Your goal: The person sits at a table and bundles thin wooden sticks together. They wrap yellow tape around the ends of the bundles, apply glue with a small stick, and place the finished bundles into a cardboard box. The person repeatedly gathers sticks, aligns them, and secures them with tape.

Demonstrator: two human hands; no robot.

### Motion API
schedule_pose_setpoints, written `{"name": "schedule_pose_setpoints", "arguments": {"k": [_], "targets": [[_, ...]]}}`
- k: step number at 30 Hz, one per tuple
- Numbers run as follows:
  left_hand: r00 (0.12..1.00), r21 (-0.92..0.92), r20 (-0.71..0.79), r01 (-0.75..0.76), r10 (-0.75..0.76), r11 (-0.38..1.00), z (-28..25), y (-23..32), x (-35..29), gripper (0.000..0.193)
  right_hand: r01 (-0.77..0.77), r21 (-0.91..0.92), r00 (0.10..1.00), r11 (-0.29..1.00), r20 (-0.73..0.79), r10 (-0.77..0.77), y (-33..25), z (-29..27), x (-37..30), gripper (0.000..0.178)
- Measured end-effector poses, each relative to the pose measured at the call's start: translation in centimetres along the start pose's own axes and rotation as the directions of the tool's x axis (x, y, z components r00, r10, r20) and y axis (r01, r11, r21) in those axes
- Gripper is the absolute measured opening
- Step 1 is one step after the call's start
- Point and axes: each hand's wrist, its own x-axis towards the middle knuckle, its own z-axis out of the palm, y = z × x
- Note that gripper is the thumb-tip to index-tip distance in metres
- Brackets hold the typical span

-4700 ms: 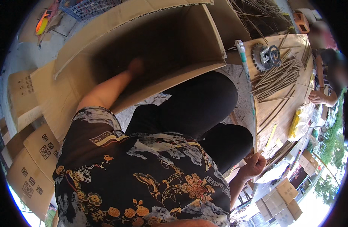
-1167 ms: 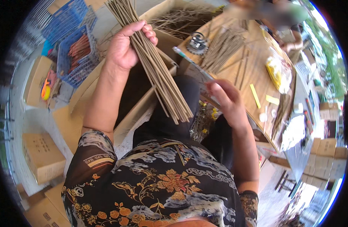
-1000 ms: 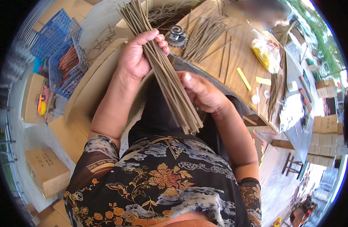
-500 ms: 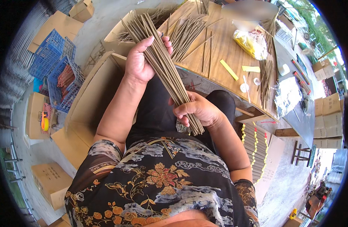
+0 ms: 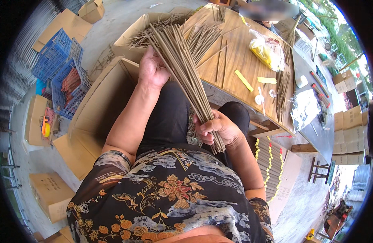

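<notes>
A long bundle of thin brown sticks (image 5: 190,83) slants across my lap, its upper end fanned out. Near the lower end my right hand (image 5: 221,128) is closed round it, thumb on top. My left hand (image 5: 154,69) lies against the upper left side, palm turned up and thumb stretched out. Its other fingers are partly hidden behind the sticks. More loose sticks (image 5: 204,40) lie on the wooden table (image 5: 235,52) just beyond the bundle.
An open cardboard box (image 5: 101,97) stands at my left, with blue plastic crates (image 5: 54,52) past it. The table holds yellow strips (image 5: 244,80) and a plastic bag with yellow contents (image 5: 267,50). Bundled sticks with yellow edging (image 5: 269,166) lie at lower right. Another person (image 5: 267,20) is beyond the table.
My left thumb has come off the bundle, and the left fingertips no longer show past it. The upper sticks have spread apart. My right hand has moved slightly lower with the bundle.
</notes>
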Motion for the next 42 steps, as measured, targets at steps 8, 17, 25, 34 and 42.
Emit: {"name": "schedule_pose_setpoints", "arguments": {"k": [8,17,25,34,42], "targets": [[0.982,-0.057,-0.181,0.035,-0.045,0.998,-1.4,-0.5,-0.5,0.043,0.029,0.066,0.999,0.997,-0.022,-0.027,0.1,0.2,0.1,0.024],[0.958,0.165,-0.285,0.089,-0.039,0.982,-2.0,0.1,0.5,0.018,0.117,0.052,0.99,0.992,-0.085,-0.112,-0.4,-0.2,0.1,0.024],[0.574,0.95,0.277,-0.285,0.77,-0.129,5.3,10.8,11.9,0.051,0.192,-0.186,0.941,0.964,-0.246,-0.235,-0.7,-0.6,0.2,0.023],[0.974,0.956,0.225,-0.222,-0.008,-0.193,6.2,0.1,4.7,0.027,0.17,-0.424,0.886,0.89,-0.329,-0.326,-0.3,-1.2,0.5,0.022],[0.991,0.99,0.127,-0.125,-0.032,0.057,6.1,0.9,5.7,0.017,0.144,-0.413,0.893,0.899,-0.338,-0.298,-0.1,-1.4,0.6,0.024]]}}
